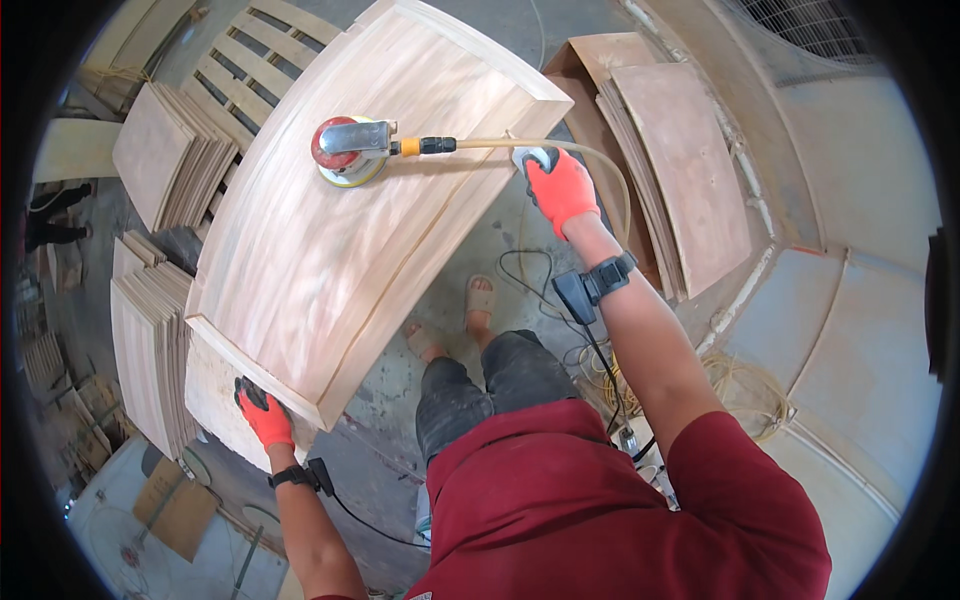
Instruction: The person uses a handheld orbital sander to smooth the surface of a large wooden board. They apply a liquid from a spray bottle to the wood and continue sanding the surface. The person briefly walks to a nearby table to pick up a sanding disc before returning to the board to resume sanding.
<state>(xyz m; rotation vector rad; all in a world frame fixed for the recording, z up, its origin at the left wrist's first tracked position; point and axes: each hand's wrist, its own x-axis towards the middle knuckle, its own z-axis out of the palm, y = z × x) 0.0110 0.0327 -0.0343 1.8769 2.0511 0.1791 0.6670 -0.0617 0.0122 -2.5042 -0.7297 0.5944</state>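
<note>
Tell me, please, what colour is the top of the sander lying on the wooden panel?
Red, with a silver metal lever across it: sander, head view.

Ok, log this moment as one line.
left hand: grips wooden panel near corner | right hand: grips far edge | sander: resting on panel, unheld

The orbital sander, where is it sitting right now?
In the head view, the orbital sander rests on the far part of the wooden panel, its hose running right toward the right hand.
</note>
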